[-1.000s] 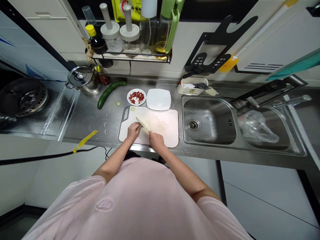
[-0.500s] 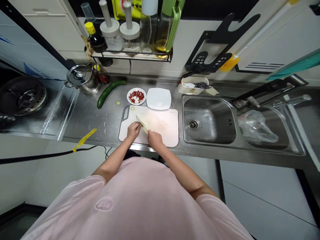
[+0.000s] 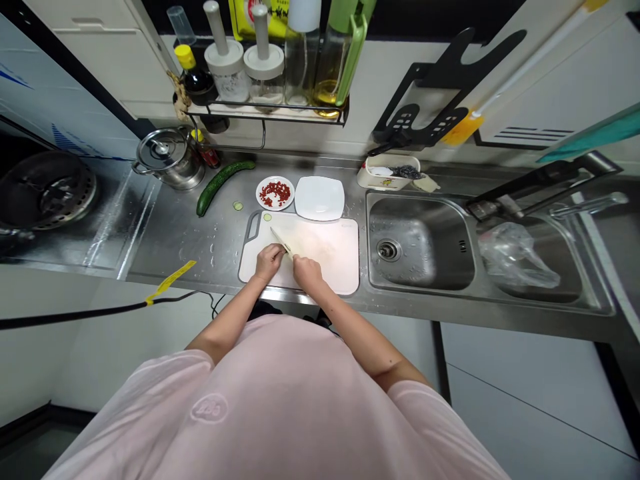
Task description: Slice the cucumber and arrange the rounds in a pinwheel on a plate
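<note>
My right hand point(image 3: 307, 272) is wrapped round the handle of a knife point(image 3: 279, 239), whose blade points up and left over the white cutting board point(image 3: 335, 257). Beside the blade, my left hand point(image 3: 270, 260) is closed with its fingertips down on the board; what they hold is too small to make out. A pale green slice point(image 3: 267, 217) lies near the board's upper left edge. Behind the board are a small plate point(image 3: 260, 194) of chopped red pieces point(image 3: 278, 193) and a bare white square plate point(image 3: 319, 198).
A cucumber point(image 3: 220, 187) and another slice point(image 3: 238, 206) lie left of the plates. Farther left stand a lidded pot point(image 3: 173, 160) and a wok point(image 3: 43, 187). The sink point(image 3: 423, 247) is at the right; a bottle rack point(image 3: 300, 118) hangs above.
The view has shifted slightly. My right hand and the knife have moved a little left relative to the board, while my left hand keeps nearly the same place.
</note>
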A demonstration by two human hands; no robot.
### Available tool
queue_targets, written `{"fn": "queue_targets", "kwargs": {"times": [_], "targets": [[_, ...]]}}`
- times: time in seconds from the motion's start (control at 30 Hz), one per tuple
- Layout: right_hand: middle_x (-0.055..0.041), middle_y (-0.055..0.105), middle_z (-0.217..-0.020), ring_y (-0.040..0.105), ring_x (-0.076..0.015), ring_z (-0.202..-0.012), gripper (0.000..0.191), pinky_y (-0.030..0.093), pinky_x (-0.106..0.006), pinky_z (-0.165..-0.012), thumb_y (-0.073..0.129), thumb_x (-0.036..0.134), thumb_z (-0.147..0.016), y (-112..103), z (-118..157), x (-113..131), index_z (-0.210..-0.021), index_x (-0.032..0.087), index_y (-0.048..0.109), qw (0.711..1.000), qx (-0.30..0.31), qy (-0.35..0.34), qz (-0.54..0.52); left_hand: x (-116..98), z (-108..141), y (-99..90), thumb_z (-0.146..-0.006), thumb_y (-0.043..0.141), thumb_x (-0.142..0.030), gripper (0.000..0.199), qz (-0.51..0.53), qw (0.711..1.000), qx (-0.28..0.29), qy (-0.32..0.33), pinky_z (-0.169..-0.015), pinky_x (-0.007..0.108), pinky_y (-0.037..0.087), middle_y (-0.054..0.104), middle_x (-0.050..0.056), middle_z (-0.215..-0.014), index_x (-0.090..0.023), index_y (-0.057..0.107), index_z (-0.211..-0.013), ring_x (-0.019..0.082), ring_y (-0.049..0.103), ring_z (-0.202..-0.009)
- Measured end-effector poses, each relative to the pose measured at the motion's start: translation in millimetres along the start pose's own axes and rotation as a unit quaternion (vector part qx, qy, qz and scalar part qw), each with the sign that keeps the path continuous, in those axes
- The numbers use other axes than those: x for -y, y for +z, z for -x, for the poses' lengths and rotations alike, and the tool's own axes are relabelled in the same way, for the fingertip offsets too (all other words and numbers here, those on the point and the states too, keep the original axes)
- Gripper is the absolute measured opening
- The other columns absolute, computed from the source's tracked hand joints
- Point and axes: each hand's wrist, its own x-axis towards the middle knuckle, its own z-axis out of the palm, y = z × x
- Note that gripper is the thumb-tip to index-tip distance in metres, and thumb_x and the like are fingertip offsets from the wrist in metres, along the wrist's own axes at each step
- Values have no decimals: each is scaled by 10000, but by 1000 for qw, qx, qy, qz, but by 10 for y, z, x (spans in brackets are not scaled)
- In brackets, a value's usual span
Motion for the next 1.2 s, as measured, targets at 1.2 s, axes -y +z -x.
{"fn": "queue_targets", "kwargs": {"times": [1.2], "targets": [[-130,674,-932,650,-199,-897,246,466,-272,-762,357,66,-884,31,-31,-68,-1018,132,552,1000,4,-4,4,-6,0,13,-867,469,-193,168,-4,1000,2,-6,-777,280,468,656,34,-888,-210,628,-815,149,602,-870]]}}
